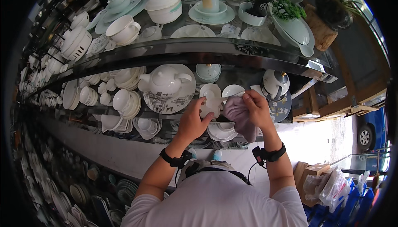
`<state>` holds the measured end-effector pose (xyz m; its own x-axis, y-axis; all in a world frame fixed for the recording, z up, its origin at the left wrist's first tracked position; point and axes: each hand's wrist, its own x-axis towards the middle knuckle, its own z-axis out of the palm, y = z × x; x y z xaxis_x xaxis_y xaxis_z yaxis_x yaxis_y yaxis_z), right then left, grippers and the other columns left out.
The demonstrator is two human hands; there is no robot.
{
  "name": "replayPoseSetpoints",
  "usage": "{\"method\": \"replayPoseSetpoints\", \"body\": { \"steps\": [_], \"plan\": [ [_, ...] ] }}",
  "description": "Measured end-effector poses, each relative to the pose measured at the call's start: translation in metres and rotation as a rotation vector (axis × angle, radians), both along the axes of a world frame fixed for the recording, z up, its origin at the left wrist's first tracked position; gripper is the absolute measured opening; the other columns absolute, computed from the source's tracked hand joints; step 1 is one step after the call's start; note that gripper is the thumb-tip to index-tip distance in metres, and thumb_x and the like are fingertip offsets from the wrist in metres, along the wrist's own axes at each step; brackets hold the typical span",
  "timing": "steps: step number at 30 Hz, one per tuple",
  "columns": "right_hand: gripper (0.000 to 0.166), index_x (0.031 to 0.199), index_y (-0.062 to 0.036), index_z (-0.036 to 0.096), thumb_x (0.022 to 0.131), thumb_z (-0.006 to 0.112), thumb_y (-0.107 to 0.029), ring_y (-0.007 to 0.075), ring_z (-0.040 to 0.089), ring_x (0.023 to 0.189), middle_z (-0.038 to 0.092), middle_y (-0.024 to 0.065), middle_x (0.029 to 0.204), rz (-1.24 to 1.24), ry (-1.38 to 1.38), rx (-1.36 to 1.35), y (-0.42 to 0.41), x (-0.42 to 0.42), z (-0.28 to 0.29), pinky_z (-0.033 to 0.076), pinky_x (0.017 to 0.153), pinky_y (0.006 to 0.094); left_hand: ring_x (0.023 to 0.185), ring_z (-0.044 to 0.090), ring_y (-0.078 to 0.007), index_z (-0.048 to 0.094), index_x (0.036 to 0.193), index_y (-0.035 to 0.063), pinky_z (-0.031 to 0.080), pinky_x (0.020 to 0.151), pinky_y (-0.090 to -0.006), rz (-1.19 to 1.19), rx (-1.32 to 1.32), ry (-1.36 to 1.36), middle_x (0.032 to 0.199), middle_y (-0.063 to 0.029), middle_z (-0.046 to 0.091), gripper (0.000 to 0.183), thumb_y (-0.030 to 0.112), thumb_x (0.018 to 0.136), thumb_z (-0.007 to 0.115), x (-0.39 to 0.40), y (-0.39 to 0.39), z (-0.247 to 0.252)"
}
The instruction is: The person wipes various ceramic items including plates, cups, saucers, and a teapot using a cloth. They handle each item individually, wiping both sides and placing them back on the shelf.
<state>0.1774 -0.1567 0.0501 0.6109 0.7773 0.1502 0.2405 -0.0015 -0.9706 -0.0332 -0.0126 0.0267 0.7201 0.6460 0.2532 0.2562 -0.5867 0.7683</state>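
My right hand [256, 105] grips a mauve cloth [238, 111] that hangs down from the fingers. A white ceramic spoon [214, 103] reaches from that hand toward the left, its handle end pinched at the fingertips. Close to the spoon's bowl is my left hand [193, 119], thumb and fingers apart; whether a fingertip touches the spoon is unclear. Behind and below the spoon, white bowls [233, 90] stand on the middle shelf. Left of them a white teapot [164, 80] sits on a large plate with a printed landscape [169, 104].
Above runs the upper shelf's dark edge [199, 48], with a lidded tureen [164, 7] and a small bonsai pot [252, 14] on it. A patterned kettle [275, 84] stands right of my hand. Stacked cups and plates [127, 102] crowd the left. Cardboard boxes [311, 174] lie lower right.
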Motion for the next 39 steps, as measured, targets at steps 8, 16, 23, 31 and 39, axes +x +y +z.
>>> {"method": "replayPoseSetpoints", "body": {
  "steps": [8,16,23,31,39],
  "plan": [
    [0.025,0.11,0.0049,0.07,0.103,0.063,-0.018,0.0089,0.057,0.084,0.067,0.0013,0.09,-0.081,0.139,-0.083,0.041,0.05,-0.035,0.046,0.077,0.0253,0.09,0.065,-0.0332,0.061,0.127,0.0052,0.054,0.078,-0.0426,-0.048,-0.007,0.038,0.109,-0.014,0.064,0.044,0.018,0.088,0.078,0.007,0.029,-0.022],
    [0.026,0.103,0.0047,0.07,0.099,0.064,-0.02,0.0155,0.061,0.084,0.07,0.007,0.089,-0.045,0.156,-0.257,0.071,0.049,-0.053,0.049,0.077,0.0307,0.093,0.065,-0.0341,0.065,0.123,0.0047,0.053,0.08,-0.0436,-0.035,-0.085,0.084,0.108,-0.013,0.064,0.04,0.017,0.088,0.077,0.003,0.041,-0.029],
    [0.031,0.104,0.0051,0.07,0.098,0.063,-0.024,0.0223,0.065,0.087,0.072,0.016,0.092,0.003,0.006,-0.245,0.084,0.065,-0.092,0.051,0.081,0.0348,0.098,0.066,-0.033,0.069,0.119,0.0078,0.055,0.083,-0.0416,-0.044,0.087,0.018,0.113,-0.0116,0.062,0.033,0.018,0.089,0.076,0.009,0.043,-0.045],
    [0.038,0.111,0.0056,0.068,0.096,0.066,-0.029,0.0301,0.07,0.098,0.073,0.0218,0.104,-0.056,-0.083,-0.339,0.088,0.054,-0.082,0.053,0.089,0.0384,0.098,0.066,-0.032,0.071,0.109,0.0085,0.056,0.081,-0.041,-0.011,0.053,0.065,0.114,-0.0105,0.061,0.025,0.018,0.086,0.078,0.016,0.043,-0.05],
    [0.046,0.127,0.0048,0.063,0.094,0.071,-0.026,0.029,0.071,0.102,0.072,0.0226,0.113,-0.038,-0.015,-0.287,0.077,0.044,-0.073,0.054,0.091,0.0371,0.081,0.064,-0.0258,0.069,0.107,0.0085,0.054,0.073,-0.0393,-0.002,0.041,0.057,0.11,-0.0093,0.06,0.022,0.015,0.088,0.077,0.019,0.047,-0.059]
  ]
}}
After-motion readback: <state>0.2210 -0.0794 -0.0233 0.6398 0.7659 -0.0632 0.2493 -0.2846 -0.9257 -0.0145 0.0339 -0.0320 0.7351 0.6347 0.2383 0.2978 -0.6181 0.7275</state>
